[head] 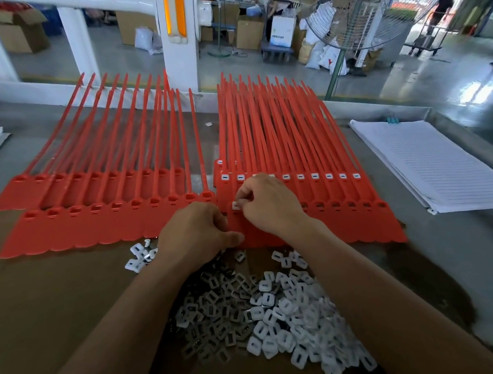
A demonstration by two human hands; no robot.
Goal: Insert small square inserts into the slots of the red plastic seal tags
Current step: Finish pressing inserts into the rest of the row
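Curled right hand [267,206], grip tight on insert [236,205]; left hand [195,230] grip around red tag [254,239].

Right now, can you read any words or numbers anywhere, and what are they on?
Nothing reads clearly enough to quote.
White box at the back: green logo and blue writing, too blurred to read.
White sack near the fan: red mark, too blurred to read.
The red seal tags, white inserts and lined paper: no writing shows.
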